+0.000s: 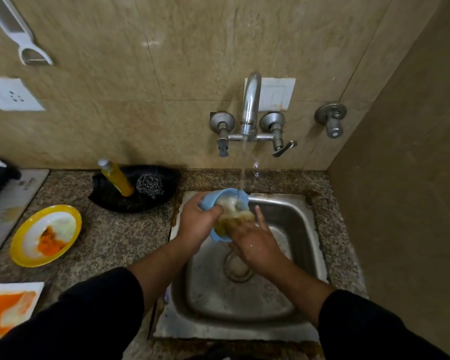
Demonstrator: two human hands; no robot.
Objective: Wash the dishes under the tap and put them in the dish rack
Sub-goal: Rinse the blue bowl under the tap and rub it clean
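Two hands: both work over the sink (pixel 291 216), in the middle of the frame.
Left hand (pixel 196 222): grips the rim of the blue bowl (pixel 213 197), thumb over the edge.
Right hand (pixel 255 242): holds nothing. Its fingers are stretched out and reach into the bowl, likely to rub it.
Bowl: tipped, right under the water (pixel 242 175) from the tap (pixel 251 100).
Spill: brown and cloudy, so the bowl does not look clean yet.
Do it well: hold the wet rim tight, turn the bowl, and rub every side until the water runs clear.
Waiting: a yellow plate (pixel 60 208) at the left and a white plate (pixel 31 287) at the lower left sit on the counter (pixel 115 242). Both have orange mess on them.
Dish rack: not in view.
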